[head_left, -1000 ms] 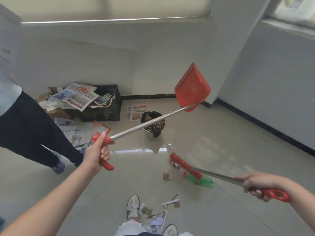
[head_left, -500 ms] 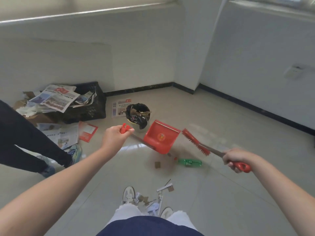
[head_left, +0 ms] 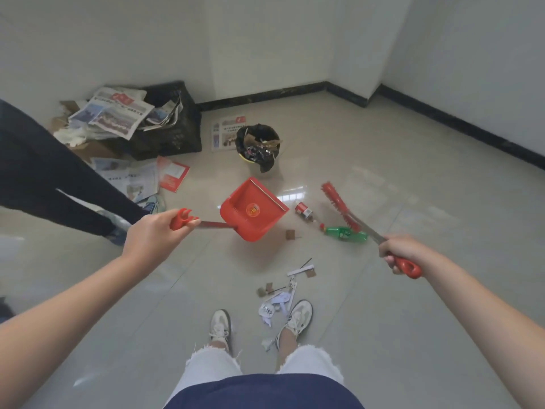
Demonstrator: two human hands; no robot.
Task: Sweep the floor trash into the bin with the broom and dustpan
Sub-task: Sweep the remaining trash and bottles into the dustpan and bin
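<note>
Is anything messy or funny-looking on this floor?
Yes. A green bottle and a red can lie tipped on their sides, torn paper scraps are scattered by the shoes, and newspapers spill over the black crate. All of it is loose litter outside the bin.

dustpan (head_left: pixel 253 211), broom (head_left: pixel 342 209), bin (head_left: pixel 258 144), floor trash (head_left: pixel 280 296)

One wide-angle view is taken from the person's head and is aimed forward and steeply down. The floor (head_left: pixel 383 178) is seen from standing height, the wearer's shoes (head_left: pixel 219 323) being caught near the bottom edge. The left hand (head_left: pixel 153 234) and right hand (head_left: pixel 404 252) are framed close, at mid-height; the walls (head_left: pixel 265 39) are kept far, across the top.
</note>
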